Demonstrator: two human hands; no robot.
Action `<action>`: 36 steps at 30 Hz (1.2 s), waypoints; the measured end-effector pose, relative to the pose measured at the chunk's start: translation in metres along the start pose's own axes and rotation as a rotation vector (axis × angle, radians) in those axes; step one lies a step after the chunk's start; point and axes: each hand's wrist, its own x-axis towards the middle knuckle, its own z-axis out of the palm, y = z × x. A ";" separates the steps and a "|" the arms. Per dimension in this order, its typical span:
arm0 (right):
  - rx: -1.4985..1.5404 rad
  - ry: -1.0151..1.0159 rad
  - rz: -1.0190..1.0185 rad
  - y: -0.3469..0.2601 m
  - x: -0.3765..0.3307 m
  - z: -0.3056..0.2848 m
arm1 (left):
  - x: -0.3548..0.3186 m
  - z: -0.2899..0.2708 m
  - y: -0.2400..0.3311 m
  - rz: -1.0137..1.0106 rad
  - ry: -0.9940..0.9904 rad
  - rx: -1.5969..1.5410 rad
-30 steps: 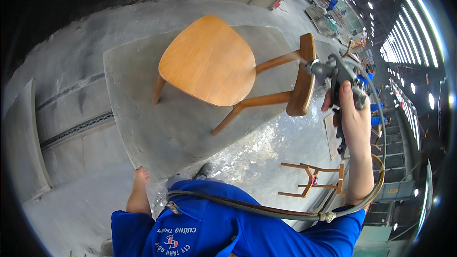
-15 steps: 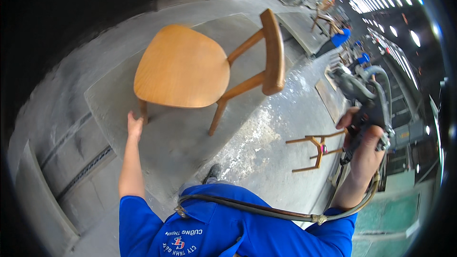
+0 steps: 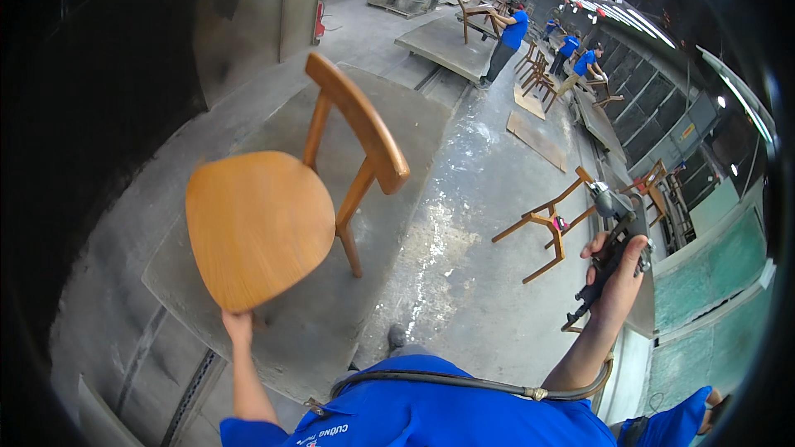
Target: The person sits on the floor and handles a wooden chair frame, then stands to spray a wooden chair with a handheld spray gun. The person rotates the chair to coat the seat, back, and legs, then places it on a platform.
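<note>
A wooden chair with a rounded orange-brown seat and a curved backrest stands on a low grey platform. My left hand is closed at the seat's near edge, by a front leg; the seat hides its fingertips. Out to the right, my right hand grips a dark spray gun, held up away from the chair. A hose runs across my waist toward the right forearm.
An unfinished chair frame lies on the floor at right. Another person's blue sleeve shows at lower right. Farther off, a co-worker handles a chair on another platform. Dark wall at left; floor rails at lower left.
The chair has turned, its backrest now pointing farther away and its seat nearer me. My left hand has moved with it to the seat edge. The view has swung rightward; the spray gun is still held.
</note>
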 end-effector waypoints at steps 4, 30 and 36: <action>0.086 -0.090 0.071 0.029 0.018 0.001 | -0.101 0.010 -0.010 -0.011 0.057 0.014; 0.515 -0.611 -0.027 0.129 0.043 0.018 | -0.005 0.059 0.173 -0.187 0.344 -0.412; 0.304 -0.776 0.024 0.145 0.032 0.021 | -0.023 0.083 0.119 -0.278 0.235 -0.411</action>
